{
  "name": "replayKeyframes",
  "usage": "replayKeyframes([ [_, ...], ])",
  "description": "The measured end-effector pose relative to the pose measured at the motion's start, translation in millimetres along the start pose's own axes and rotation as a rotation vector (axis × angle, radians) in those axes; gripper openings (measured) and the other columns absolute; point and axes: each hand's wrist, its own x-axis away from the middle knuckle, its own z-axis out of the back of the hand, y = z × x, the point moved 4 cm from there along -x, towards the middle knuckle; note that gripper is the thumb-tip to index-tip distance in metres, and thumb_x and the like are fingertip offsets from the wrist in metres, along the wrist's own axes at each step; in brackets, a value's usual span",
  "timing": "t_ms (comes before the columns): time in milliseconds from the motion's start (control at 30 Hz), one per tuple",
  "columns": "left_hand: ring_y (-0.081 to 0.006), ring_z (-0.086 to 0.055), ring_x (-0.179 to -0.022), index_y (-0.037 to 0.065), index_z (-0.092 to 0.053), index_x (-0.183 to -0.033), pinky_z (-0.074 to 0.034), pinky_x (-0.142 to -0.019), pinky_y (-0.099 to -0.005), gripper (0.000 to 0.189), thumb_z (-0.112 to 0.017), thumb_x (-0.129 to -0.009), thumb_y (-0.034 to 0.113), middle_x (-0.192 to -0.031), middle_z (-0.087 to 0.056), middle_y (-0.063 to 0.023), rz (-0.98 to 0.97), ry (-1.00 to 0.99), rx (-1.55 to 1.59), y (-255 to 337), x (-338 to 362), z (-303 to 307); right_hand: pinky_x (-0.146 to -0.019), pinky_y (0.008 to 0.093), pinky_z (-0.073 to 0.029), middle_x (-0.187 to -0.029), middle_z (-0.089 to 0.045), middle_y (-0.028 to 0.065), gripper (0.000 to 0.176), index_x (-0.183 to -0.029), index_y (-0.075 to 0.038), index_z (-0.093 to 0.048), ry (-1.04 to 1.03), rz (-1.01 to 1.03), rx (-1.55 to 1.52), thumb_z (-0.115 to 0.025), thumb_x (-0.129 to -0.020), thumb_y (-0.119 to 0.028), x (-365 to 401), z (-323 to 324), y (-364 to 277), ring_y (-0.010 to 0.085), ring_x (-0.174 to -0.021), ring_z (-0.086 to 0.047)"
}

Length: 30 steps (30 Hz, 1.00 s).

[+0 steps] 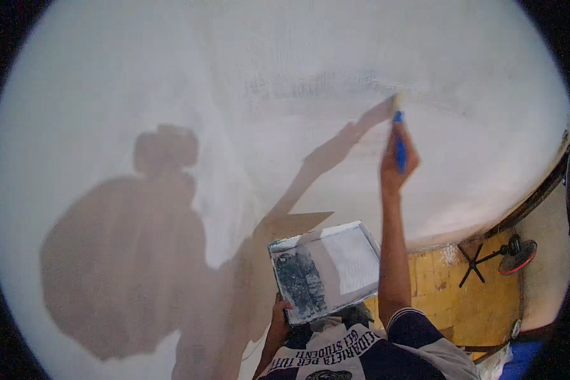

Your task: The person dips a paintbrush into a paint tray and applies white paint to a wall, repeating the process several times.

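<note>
Shirt (377, 356) cropped, tray (316, 235) part-hiding left hand (282, 309)

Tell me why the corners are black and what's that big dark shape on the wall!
Head view: the lens's round image likely leaves the corners black; head view again: the dark shape is probably the person's shadow on the wall, its arm reaching the brush.
</note>
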Motion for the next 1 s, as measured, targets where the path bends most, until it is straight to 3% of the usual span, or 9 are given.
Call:
replayKeyframes([
  [100, -0.0241, -0.064, -0.086, 0.006, -0.054, -0.128, -0.057, -0.076, -0.0421, 0.056, -0.064, -0.074, 0.014, -0.093, -0.061, -0.0072, 0.003, 0.005, -0.01, 0.1, -0.2, 0.4, -0.082, 0.0386, -0.058, -0.11, -0.076, 0.017, 0.023, -0.113, -0.004, -0.073, -0.143, 0.153, -0.051, -0.066, -0.092, -0.001, 58.0, -64.9, -32.7, 0.0322, -0.098, -0.075],
  [167, -0.0242, -0.064, -0.086, 0.006, -0.054, -0.129, -0.057, -0.076, -0.0422, 0.056, -0.063, -0.074, 0.014, -0.094, -0.061, -0.0072, 0.009, 0.009, -0.009, 0.0, -0.7, 0.6, -0.086, 0.037, -0.058, -0.119, -0.073, 0.0182, 0.028, -0.114, -0.009, -0.073, -0.397, 0.024, -0.173, -0.067, -0.089, 0.001, 83.5, -91.8, -68.2, 0.0336, -0.102, -0.074],
  [300, -0.0242, -0.064, -0.087, 0.006, -0.054, -0.13, -0.057, -0.076, -0.0423, 0.057, -0.063, -0.074, 0.014, -0.094, -0.061, -0.0073, 0.016, 0.012, -0.009, 0.8, -3.9, -1.2, -0.087, 0.037, -0.059, -0.125, -0.07, 0.0211, 0.029, -0.114, -0.009, -0.073, -0.592, -0.041, -0.475, -0.066, -0.089, 0.002, 87.5, -100.6, -107.5, 0.0357, -0.103, -0.074],
  [367, -0.0243, -0.064, -0.087, 0.006, -0.054, -0.13, -0.057, -0.076, -0.0423, 0.058, -0.063, -0.074, 0.014, -0.094, -0.061, -0.0073, 0.017, 0.019, -0.011, 3.1, -2.4, -1.6, -0.091, 0.0422, -0.058, -0.126, -0.07, 0.021, 0.032, -0.119, -0.007, -0.067, -0.502, 0.089, -0.416, -0.065, -0.088, 0.002, 88.0, -94.1, -69.1, 0.0332, -0.11, -0.072],
  [533, -0.0243, -0.064, -0.087, 0.006, -0.054, -0.132, -0.057, -0.076, -0.0425, 0.059, -0.063, -0.074, 0.013, -0.095, -0.061, -0.0074, 0.026, 0.024, -0.013, 8.6, -3.3, -5.9, -0.089, 0.0363, -0.058, -0.116, -0.074, 0.0213, 0.025, -0.115, -0.004, -0.073, -0.268, -0.004, -0.11, -0.065, -0.091, 0.0, 37.7, -21.5, 36.6, 0.0297, -0.108, -0.074],
  [767, -0.0244, -0.064, -0.088, 0.006, -0.053, -0.133, -0.058, -0.076, -0.0426, 0.061, -0.063, -0.073, 0.013, -0.095, -0.061, -0.0075, 0.025, 0.013, -0.02, 2.5, -1.5, 2.3, -0.086, 0.0327, -0.058, -0.104, -0.075, 0.0129, 0.018, -0.113, 0.004, -0.073, 0.001, -0.187, -0.015, -0.064, -0.097, 0.001, 6.7, 60.6, 95.6, 0.0199, -0.096, -0.07],
  [900, -0.0255, -0.064, -0.089, 0.008, -0.05, -0.14, -0.059, -0.076, -0.0445, 0.067, -0.062, -0.074, 0.017, -0.093, -0.061, -0.0087, -0.006, -0.081, 0.154, -10.2, -2.4, 2.2, -0.086, 0.0347, -0.058, -0.105, -0.076, 0.0134, 0.017, -0.11, 0.005, -0.074, 0.142, -0.092, 0.059, -0.065, -0.097, -0.002, -18.4, 90.3, 86.6, 0.0206, -0.096, -0.071],
  [967, -0.0264, -0.063, -0.078, 0.002, -0.061, -0.115, -0.057, -0.07, -0.0422, 0.038, -0.063, -0.081, 0.018, -0.085, -0.059, -0.0073, -0.033, 0.083, -0.007, 3.9, 3.0, 1.7, -0.083, 0.0348, -0.058, -0.107, -0.076, 0.0156, 0.018, -0.111, 0.004, -0.074, 0.13, -0.029, 0.103, -0.067, -0.096, -0.003, -20.4, 86.5, 76.4, 0.0209, -0.094, -0.073],
  [1000, -0.0259, -0.063, -0.078, 0.002, -0.06, -0.116, -0.057, -0.07, -0.0415, 0.037, -0.063, -0.081, 0.017, -0.085, -0.059, -0.0071, -0.017, 0.095, -0.023, 2.8, 1.6, 5.7, -0.081, 0.0343, -0.058, -0.11, -0.076, 0.0175, 0.019, -0.112, 0.002, -0.075, 0.092, -0.016, 0.103, -0.067, -0.095, -0.004, -15.1, 73.8, 72.1, 0.0215, -0.092, -0.074],
])
